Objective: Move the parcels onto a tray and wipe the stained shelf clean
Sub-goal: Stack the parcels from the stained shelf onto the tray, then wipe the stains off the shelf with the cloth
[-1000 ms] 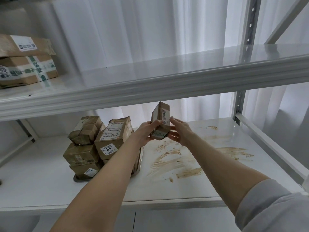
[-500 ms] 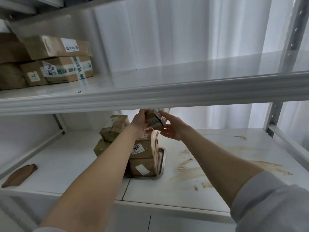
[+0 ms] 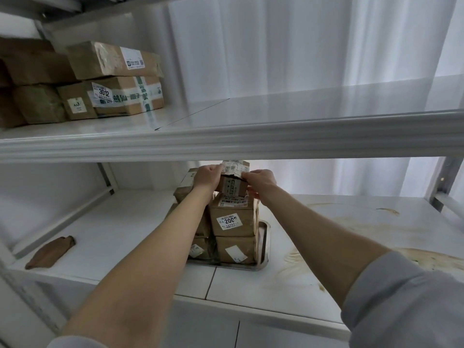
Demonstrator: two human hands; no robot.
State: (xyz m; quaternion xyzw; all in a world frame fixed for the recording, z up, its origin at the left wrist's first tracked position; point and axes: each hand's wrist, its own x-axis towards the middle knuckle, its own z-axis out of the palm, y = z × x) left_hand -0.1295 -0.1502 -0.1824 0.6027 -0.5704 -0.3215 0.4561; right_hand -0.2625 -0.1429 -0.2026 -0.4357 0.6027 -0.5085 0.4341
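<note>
A small brown parcel (image 3: 233,182) with a white label sits at the top of a stack of parcels (image 3: 234,221) on a metal tray (image 3: 263,243). My left hand (image 3: 207,175) grips its left side and my right hand (image 3: 258,179) grips its right side. The tray stands on the lower white shelf (image 3: 125,237). Brown smeared stains (image 3: 371,229) cover the right part of that shelf. A brown cloth (image 3: 50,252) lies at the shelf's left front.
The upper shelf (image 3: 251,141) hangs just above my hands, and its front lip hides the parcel's top. Several larger parcels (image 3: 110,81) are stacked at its left. White curtains hang behind. A metal upright (image 3: 442,182) stands at the right.
Both hands have carried the small parcel left from above the stains to the top of the stack on the tray. The view has swung left and the cloth has come into sight.
</note>
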